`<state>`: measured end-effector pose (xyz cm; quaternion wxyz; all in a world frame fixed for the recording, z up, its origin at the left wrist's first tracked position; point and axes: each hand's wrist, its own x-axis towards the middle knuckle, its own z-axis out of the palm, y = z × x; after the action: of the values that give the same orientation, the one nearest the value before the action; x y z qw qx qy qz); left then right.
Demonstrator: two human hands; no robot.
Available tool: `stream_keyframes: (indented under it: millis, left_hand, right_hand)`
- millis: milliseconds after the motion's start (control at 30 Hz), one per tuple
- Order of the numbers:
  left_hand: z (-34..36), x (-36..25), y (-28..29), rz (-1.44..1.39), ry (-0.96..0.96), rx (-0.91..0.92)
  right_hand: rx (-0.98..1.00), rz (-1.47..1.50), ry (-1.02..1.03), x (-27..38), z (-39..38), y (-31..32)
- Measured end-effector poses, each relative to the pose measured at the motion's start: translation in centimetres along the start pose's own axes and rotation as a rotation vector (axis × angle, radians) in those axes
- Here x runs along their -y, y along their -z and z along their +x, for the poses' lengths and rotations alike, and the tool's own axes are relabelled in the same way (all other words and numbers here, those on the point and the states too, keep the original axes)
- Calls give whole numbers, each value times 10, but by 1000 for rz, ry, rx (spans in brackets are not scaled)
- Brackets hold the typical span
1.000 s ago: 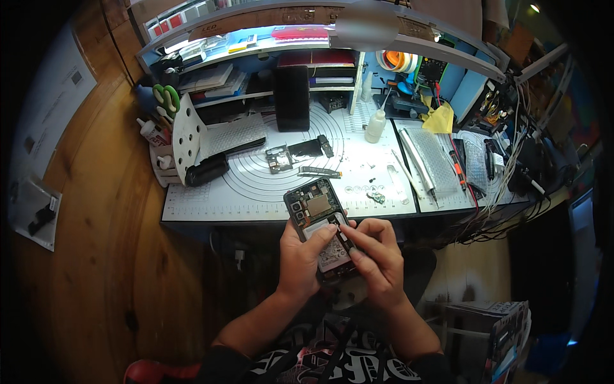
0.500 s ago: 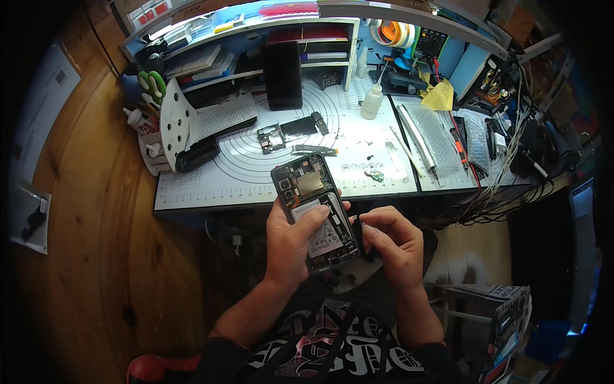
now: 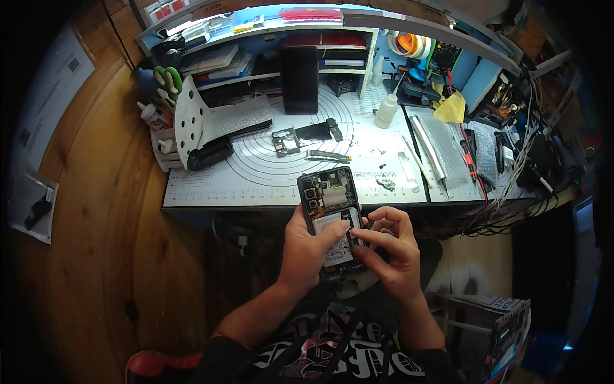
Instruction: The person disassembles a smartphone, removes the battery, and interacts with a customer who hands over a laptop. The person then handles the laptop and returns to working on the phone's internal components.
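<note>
Far left, green-handled scissors (image 3: 168,81) poke up behind my white holder (image 3: 187,121) with the holes. Next, my left hand (image 3: 305,246) has the opened-up phone (image 3: 334,200) gripped, thumb lying across the battery (image 3: 339,256), other fingers wrapped underneath with the tips peeking out past the right edge. So the phone sits right in that hand, just off the front edge of the mat (image 3: 214,182), camera end pointing away from me. My right hand (image 3: 394,249) is on its right side, index and thumb tips close together at the edge by the battery; can't tell if they're pinching some tiny piece. Further right, a small bottle (image 3: 385,112) stands on the mat, then a yellow cloth (image 3: 451,107).
</note>
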<state>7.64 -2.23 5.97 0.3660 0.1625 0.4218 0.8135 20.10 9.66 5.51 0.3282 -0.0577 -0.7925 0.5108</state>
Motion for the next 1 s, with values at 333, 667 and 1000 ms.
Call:
stream_keyframes:
  millis: [333,667,1000]
  left_hand:
    - [-1,8,8,58,-19,-33]
    - [0,6,8,-1,-16,-31]
    - [3,4,15,-149,12,39]
  right_hand:
    - [11,-6,11,2,3,-10]
    - [1,-15,9,1,2,-16]
    - [-5,-48,13,1,3,-19]
